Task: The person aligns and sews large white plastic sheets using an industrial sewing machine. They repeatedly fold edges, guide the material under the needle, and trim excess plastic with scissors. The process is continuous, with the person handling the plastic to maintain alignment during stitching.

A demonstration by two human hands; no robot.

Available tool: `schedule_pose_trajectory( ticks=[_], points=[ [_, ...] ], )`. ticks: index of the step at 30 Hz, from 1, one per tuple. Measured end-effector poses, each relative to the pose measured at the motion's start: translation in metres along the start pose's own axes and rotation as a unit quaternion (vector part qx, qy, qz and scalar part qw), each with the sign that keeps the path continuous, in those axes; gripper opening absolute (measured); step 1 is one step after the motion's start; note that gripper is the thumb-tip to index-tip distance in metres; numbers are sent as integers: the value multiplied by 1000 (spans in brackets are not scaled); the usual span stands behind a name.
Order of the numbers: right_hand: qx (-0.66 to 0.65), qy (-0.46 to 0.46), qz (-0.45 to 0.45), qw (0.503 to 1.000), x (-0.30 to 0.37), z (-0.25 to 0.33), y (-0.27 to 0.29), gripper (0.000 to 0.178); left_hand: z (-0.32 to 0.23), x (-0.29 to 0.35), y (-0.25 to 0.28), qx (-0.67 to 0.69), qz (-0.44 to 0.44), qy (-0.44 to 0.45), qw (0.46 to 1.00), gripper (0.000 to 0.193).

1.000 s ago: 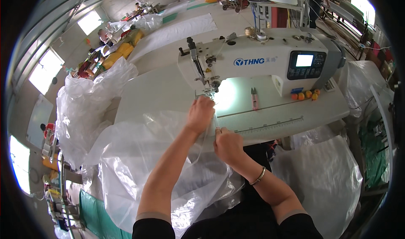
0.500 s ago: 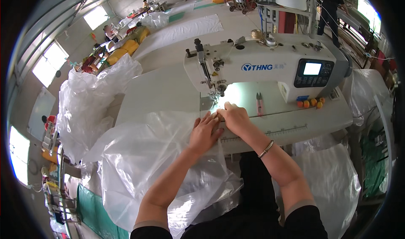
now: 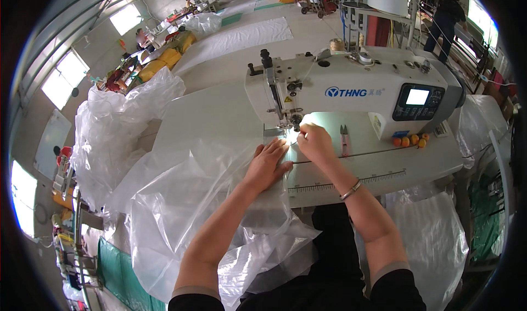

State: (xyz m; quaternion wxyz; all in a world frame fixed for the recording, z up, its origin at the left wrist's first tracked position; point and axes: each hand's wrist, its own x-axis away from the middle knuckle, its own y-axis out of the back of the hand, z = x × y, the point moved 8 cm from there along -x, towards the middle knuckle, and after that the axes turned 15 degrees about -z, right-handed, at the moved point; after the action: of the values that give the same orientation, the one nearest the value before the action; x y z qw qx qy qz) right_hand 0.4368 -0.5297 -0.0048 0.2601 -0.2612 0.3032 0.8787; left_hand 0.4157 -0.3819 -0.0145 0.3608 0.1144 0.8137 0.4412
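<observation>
A white sewing machine (image 3: 351, 89) stands before me with its lamp lit at the needle. Clear plastic sheeting (image 3: 184, 193) spreads over the left of its table and hangs off the front edge. My left hand (image 3: 268, 164) lies on the sheeting with fingers stretched out, their tips just short of the presser foot (image 3: 295, 122). Close beside the needle on its right, my right hand (image 3: 317, 143) is closed with the fingertips together. Glare and the hand itself hide whatever the right fingers hold.
Pink-handled thread snips (image 3: 345, 141) lie right of my right hand. Several small orange fruits (image 3: 409, 141) sit by the machine's base. Crumpled clear plastic (image 3: 112, 130) is heaped at the left, and more sheeting (image 3: 422, 228) hangs at the right. A person (image 3: 443, 23) stands at the far right.
My right hand has lifted off from beside the left fingers and closed nearer the needle. The left hand stays flat on the sheeting. The view has shifted slightly.
</observation>
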Motion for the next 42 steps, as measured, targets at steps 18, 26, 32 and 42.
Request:
schedule_pose_trajectory(
  ticks=[18,26,32,42],
  points=[
    [-82,-107,-52,990,-15,-33,-17,26,0,-12,-1,-39,-37,1,999,41],
    [-90,-96,-54,990,-17,-28,-14,26,0,5,-1,-62,-25,-5,998,43],
    [-102,-107,-53,988,-15,-30,-15,29,-2,4,5,-19,-38,4,999,43],
    [-270,-206,4,941,15,4,21,32,35,-13,-4,41,-54,44,997,39]
  ],
)
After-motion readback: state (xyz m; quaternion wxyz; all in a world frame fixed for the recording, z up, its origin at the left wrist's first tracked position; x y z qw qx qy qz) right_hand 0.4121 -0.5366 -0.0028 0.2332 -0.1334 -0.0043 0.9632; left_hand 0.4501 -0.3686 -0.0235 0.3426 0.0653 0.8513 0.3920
